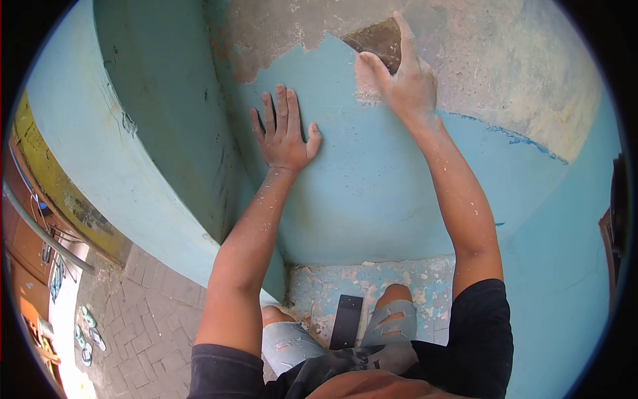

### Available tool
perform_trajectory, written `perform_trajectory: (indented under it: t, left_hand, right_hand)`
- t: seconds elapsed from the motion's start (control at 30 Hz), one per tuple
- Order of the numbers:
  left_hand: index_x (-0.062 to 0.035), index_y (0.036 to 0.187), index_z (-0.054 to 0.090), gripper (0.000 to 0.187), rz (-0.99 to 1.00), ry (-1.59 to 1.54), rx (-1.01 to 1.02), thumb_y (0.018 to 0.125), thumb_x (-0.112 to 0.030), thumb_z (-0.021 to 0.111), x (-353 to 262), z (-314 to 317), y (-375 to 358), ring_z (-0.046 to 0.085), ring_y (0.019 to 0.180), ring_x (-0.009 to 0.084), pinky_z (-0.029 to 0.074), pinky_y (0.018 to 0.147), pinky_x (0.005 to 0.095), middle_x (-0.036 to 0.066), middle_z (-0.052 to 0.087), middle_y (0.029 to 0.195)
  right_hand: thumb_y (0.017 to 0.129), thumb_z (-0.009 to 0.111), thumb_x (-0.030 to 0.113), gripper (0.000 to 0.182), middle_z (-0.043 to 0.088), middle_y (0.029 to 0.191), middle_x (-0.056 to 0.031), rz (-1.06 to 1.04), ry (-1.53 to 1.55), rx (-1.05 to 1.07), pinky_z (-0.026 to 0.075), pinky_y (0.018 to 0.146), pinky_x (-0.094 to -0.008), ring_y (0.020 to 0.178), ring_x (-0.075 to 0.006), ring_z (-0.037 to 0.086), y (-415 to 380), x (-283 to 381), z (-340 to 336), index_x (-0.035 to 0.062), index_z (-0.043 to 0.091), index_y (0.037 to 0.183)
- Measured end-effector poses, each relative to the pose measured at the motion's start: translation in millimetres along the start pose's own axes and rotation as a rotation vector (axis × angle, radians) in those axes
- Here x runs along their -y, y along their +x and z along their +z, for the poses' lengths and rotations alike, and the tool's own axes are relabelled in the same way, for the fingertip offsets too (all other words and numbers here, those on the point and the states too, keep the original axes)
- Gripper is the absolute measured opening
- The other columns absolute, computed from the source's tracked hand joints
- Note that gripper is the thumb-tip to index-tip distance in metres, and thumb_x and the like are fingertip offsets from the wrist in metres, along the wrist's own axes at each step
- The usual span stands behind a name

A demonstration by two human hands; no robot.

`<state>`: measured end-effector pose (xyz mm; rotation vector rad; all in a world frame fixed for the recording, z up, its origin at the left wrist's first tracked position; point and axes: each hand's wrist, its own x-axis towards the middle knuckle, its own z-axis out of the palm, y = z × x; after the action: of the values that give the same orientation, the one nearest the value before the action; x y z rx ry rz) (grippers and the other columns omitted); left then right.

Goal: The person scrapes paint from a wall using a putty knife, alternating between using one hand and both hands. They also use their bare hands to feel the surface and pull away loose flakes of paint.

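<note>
My left hand (284, 136) lies flat against the light blue painted wall (359, 193), fingers stretched out and holding nothing. Higher up and to the right, my right hand (411, 83) grips a dark, flat scraper (379, 43) between thumb and fingers. The scraper's edge rests where the blue paint meets a bare grey patch (512, 73); its handle, if any, is hidden. A small pinkish bare spot (367, 83) shows just below the blade. Pale flecks and dust cover both forearms.
Paint chips litter the floor (306, 282) at the wall's foot, where a dark rectangular slab (347, 322) lies between my knees. A blue wall edge (139, 153) juts out on the left. Beyond it are paving (153, 306), several sandals (86, 336) and a grey pipe (46, 233).
</note>
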<state>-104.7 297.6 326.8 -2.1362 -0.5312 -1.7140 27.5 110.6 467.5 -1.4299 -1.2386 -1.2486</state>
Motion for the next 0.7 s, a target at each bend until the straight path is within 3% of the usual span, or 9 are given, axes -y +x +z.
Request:
perform_trajectory:
  t: [0.07,0.2,0.3,0.37,0.5,0.53,0.6,0.63,0.7]
  left_hand:
    - [-0.0034,0.159,0.039,0.081,0.012,-0.003,-0.011,0.088,-0.038,0.055,1.2,1.0,2.2,0.020,0.160,0.0334,0.014,0.126,0.0607,0.011,0.029,0.171]
    - [-0.0037,0.160,0.038,0.081,0.003,0.000,-0.005,0.088,-0.038,0.055,1.3,0.2,0.5,0.020,0.160,0.0328,0.013,0.126,0.0604,0.011,0.028,0.171]
    - [-0.0036,0.160,0.038,0.081,0.011,0.003,-0.008,0.088,-0.039,0.055,1.4,1.0,-0.3,0.020,0.160,0.0331,0.013,0.126,0.0601,0.011,0.028,0.172]
    - [-0.0034,0.160,0.039,0.081,0.022,-0.005,-0.019,0.088,-0.039,0.054,1.1,4.0,0.2,0.020,0.160,0.0334,0.013,0.126,0.0599,0.011,0.028,0.172]
    - [-0.0052,0.157,0.044,0.081,0.011,0.032,-0.048,0.086,-0.041,0.056,2.2,5.8,0.1,0.024,0.158,0.0330,0.017,0.125,0.0591,0.009,0.032,0.170]
    - [-0.0052,0.157,0.044,0.080,0.019,0.037,-0.065,0.086,-0.042,0.055,2.3,5.1,0.4,0.026,0.157,0.0331,0.018,0.124,0.0575,0.010,0.033,0.170]
    - [-0.0044,0.156,0.045,0.079,0.027,0.053,-0.071,0.087,-0.041,0.055,2.2,4.2,-0.3,0.027,0.156,0.0334,0.020,0.123,0.0558,0.011,0.034,0.169]
    - [-0.0036,0.156,0.046,0.079,0.037,0.059,-0.084,0.087,-0.041,0.054,2.7,4.2,0.8,0.028,0.156,0.0336,0.022,0.122,0.0541,0.012,0.034,0.169]
    - [-0.0013,0.156,0.044,0.078,0.072,0.061,-0.088,0.090,-0.041,0.052,4.8,4.4,0.1,0.029,0.155,0.0345,0.022,0.121,0.0534,0.015,0.036,0.167]
  right_hand:
    - [0.093,0.077,0.047,0.084,0.077,0.097,-0.0203,0.092,-0.096,0.032,0.061,0.069,-0.0459,0.080,-0.0380,0.076,9.4,1.1,-5.3,0.0133,0.036,0.158]
    - [0.092,0.077,0.046,0.085,0.076,0.099,-0.0224,0.049,-0.016,-0.048,0.060,0.072,-0.0467,0.084,-0.0414,0.075,-6.5,1.4,5.8,0.0134,0.036,0.159]
    - [0.090,0.078,0.043,0.090,0.073,0.107,-0.0264,0.041,0.096,0.297,0.058,0.081,-0.0511,0.096,-0.0468,0.071,-48.2,0.6,-3.4,0.0171,0.032,0.162]
    - [0.089,0.079,0.044,0.092,0.071,0.113,-0.0279,0.248,0.225,0.495,0.056,0.089,-0.0499,0.105,-0.0472,0.069,-91.5,6.4,-27.0,0.0134,0.032,0.162]
    - [0.089,0.083,0.043,0.092,0.071,0.121,-0.0184,0.719,0.449,0.337,0.054,0.097,-0.0445,0.108,-0.0333,0.071,-250.7,4.7,-45.5,0.0064,0.036,0.159]
    - [0.090,0.082,0.041,0.080,0.068,0.117,-0.0105,1.029,0.561,0.407,0.058,0.084,-0.0388,0.096,-0.0236,0.069,-286.9,14.6,-57.9,0.0059,0.044,0.151]
    - [0.091,0.082,0.040,0.069,0.065,0.109,-0.0058,1.509,0.674,0.494,0.055,0.063,-0.0342,0.083,-0.0152,0.064,-342.3,44.6,-81.1,0.0066,0.050,0.142]
    - [0.092,0.081,0.039,0.058,0.060,0.094,-0.0007,1.558,0.693,0.421,0.047,0.049,-0.0303,0.069,-0.0096,0.055,-387.8,59.4,-82.0,0.0090,0.054,0.133]
    - [0.095,0.077,0.040,0.044,0.058,0.087,0.0020,1.923,0.827,0.476,0.043,0.044,-0.0272,0.064,-0.0101,0.055,-444.7,94.9,-99.7,0.0147,0.057,0.124]
